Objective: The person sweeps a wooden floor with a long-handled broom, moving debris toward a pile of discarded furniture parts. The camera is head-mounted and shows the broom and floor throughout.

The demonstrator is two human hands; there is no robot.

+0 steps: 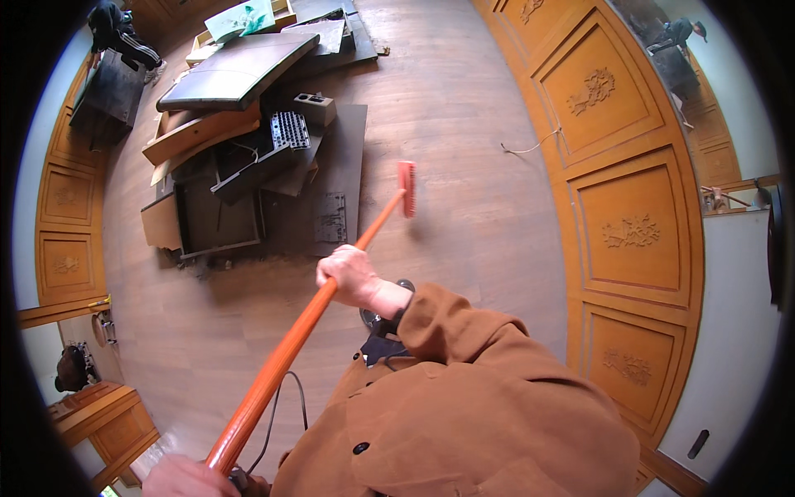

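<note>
Both of my hands grip the orange wooden handle (282, 357) of a long-handled tool. My right hand (349, 275) closes around the middle of the shaft, its brown sleeve reaching across from the right. My left hand (189, 477), blurred and partly cut off by the bottom edge, holds the butt end. The tool's narrow red head (406, 189) is set crosswise on the far end, over the wood floor (459, 124). Its right edge looks toothed, but blur hides the exact kind. Just left of the head lies a flat dark board (349, 149) at the edge of a broken-furniture pile.
The pile holds a large panel (239, 71), drawers (217, 214) and a keyboard-like grid (290, 130). At the far left a person (121, 37) bends over a dark cabinet (112, 93). Carved wood panelling (627, 230) lines the right wall, where a loose cable (528, 149) sticks out.
</note>
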